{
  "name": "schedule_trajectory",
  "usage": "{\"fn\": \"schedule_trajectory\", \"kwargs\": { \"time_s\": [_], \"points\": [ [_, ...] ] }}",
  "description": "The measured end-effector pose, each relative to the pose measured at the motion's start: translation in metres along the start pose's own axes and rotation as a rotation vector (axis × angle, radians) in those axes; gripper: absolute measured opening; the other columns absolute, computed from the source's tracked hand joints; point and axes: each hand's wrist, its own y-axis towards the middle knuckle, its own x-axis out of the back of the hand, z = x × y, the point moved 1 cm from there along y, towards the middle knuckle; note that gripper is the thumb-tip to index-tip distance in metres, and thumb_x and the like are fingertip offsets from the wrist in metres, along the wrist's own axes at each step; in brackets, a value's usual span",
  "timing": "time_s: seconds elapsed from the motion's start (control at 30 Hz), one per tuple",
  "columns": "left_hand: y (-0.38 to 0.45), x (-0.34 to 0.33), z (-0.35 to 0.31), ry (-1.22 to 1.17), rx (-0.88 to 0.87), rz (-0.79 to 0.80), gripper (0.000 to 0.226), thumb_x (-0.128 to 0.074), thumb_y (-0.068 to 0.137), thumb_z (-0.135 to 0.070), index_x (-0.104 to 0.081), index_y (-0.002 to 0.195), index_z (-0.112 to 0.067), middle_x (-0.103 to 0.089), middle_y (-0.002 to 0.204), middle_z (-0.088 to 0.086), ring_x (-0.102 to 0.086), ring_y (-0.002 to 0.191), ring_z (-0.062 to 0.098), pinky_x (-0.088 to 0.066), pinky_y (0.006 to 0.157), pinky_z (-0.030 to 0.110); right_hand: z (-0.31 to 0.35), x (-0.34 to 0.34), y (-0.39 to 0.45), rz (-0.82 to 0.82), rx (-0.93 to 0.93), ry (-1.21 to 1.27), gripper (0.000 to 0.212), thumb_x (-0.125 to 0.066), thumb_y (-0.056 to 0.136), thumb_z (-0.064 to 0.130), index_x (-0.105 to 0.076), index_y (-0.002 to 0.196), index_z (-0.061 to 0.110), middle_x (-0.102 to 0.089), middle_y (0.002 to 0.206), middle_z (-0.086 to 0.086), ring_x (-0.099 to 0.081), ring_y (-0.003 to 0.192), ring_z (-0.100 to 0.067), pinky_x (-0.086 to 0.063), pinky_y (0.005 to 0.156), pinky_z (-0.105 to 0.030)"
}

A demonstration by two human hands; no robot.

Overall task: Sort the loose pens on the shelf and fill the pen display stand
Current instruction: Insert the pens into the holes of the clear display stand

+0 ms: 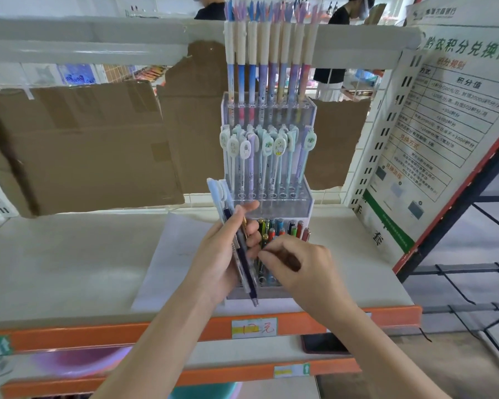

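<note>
Left hand (228, 254) curled round a bundle of pens (236, 240), tips down, caps up, just in front of the stand (268, 156). Right hand (297, 263) beside it, fingers bent inward, fingertips pinching the top of a pen (262, 246) in the stand's lowest tier. Stand upright on the shelf (69, 254), on a white sheet (170, 254): tall pens in the back row, flat-capped pens in the middle, coloured ones in front. Cardboard (84, 145) behind.
</note>
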Motion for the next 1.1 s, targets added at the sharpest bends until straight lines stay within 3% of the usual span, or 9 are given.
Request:
{"fn": "schedule_trajectory", "kwargs": {
  "time_s": [0.2, 0.33, 0.43, 0.53, 0.67, 0.8, 1.0, 1.1],
  "points": [
    [0.001, -0.002, -0.003, -0.058, -0.042, -0.053, 0.029, -0.051, 0.087, -0.028, -0.062, 0.108, -0.011, -0.046, 0.066, -0.003, -0.044, 0.06, 0.01, -0.037, 0.062, 0.021, 0.008, -0.008, 0.009, 0.085, -0.13, 0.062, 0.011, -0.066, 0.085, 0.022, -0.065, 0.074, 0.021, -0.054, 0.048, 0.022, -0.05, 0.049, -0.001, -0.036, 0.052, -0.01],
    [-0.002, -0.001, -0.004, 0.078, -0.09, -0.168, 0.028, -0.052, 0.088, -0.032, -0.068, 0.107, -0.019, -0.05, 0.07, -0.004, -0.045, 0.063, 0.008, -0.037, 0.061, 0.024, 0.008, -0.003, 0.008, 0.116, -0.138, 0.126, 0.014, -0.068, 0.083, 0.016, -0.062, 0.071, 0.02, -0.056, 0.05, 0.014, -0.049, 0.046, 0.0, -0.037, 0.049, -0.009],
    [-0.002, 0.004, -0.008, 0.031, -0.133, -0.218, 0.027, -0.052, 0.09, -0.03, -0.067, 0.107, -0.016, -0.048, 0.066, -0.004, -0.045, 0.057, 0.008, -0.04, 0.053, 0.02, 0.006, 0.008, 0.007, 0.096, -0.176, 0.187, 0.019, -0.064, 0.085, 0.012, -0.056, 0.07, 0.02, -0.059, 0.048, 0.004, -0.051, 0.04, -0.006, -0.045, 0.045, -0.018],
    [-0.001, 0.006, -0.012, -0.025, -0.129, -0.164, 0.024, -0.043, 0.097, -0.022, -0.062, 0.103, -0.008, -0.046, 0.059, -0.003, -0.04, 0.048, 0.008, -0.034, 0.042, 0.017, 0.005, 0.025, 0.02, 0.06, -0.172, 0.169, 0.016, -0.062, 0.088, 0.011, -0.054, 0.078, 0.021, -0.067, 0.059, 0.002, -0.062, 0.046, -0.012, -0.053, 0.05, -0.023],
    [0.003, 0.005, -0.015, 0.082, -0.062, -0.084, 0.022, -0.041, 0.098, -0.026, -0.056, 0.091, -0.011, -0.04, 0.052, -0.005, -0.029, 0.038, 0.005, -0.024, 0.031, 0.015, 0.001, 0.046, 0.058, -0.04, -0.13, 0.129, 0.013, -0.057, 0.09, 0.01, -0.052, 0.087, 0.021, -0.067, 0.067, 0.0, -0.066, 0.057, -0.007, -0.053, 0.055, -0.016],
    [0.005, 0.002, -0.018, 0.172, 0.027, -0.042, 0.024, -0.045, 0.094, -0.032, -0.059, 0.091, -0.012, -0.036, 0.053, -0.006, -0.024, 0.036, 0.003, -0.018, 0.03, 0.013, -0.006, 0.052, 0.093, -0.122, -0.105, 0.039, 0.014, -0.056, 0.092, 0.013, -0.053, 0.082, 0.022, -0.069, 0.073, 0.005, -0.067, 0.065, -0.007, -0.052, 0.063, -0.012],
    [0.004, 0.006, -0.013, 0.096, 0.138, 0.011, 0.038, -0.044, 0.09, -0.043, -0.058, 0.097, -0.009, -0.04, 0.058, -0.004, -0.027, 0.04, 0.003, -0.017, 0.031, 0.014, -0.017, 0.041, 0.11, -0.106, -0.119, -0.136, 0.012, -0.056, 0.093, 0.012, -0.059, 0.082, 0.016, -0.067, 0.068, 0.004, -0.059, 0.059, -0.002, -0.041, 0.053, -0.003],
    [0.003, 0.008, -0.009, 0.059, 0.139, 0.037, 0.046, -0.046, 0.083, -0.047, -0.06, 0.099, -0.006, -0.042, 0.058, -0.003, -0.029, 0.04, 0.004, -0.022, 0.03, 0.014, -0.02, 0.034, 0.113, -0.073, -0.157, -0.304, 0.011, -0.059, 0.091, 0.016, -0.067, 0.095, 0.008, -0.068, 0.087, -0.007, -0.06, 0.074, -0.016, -0.044, 0.065, -0.013]
  ]
}}
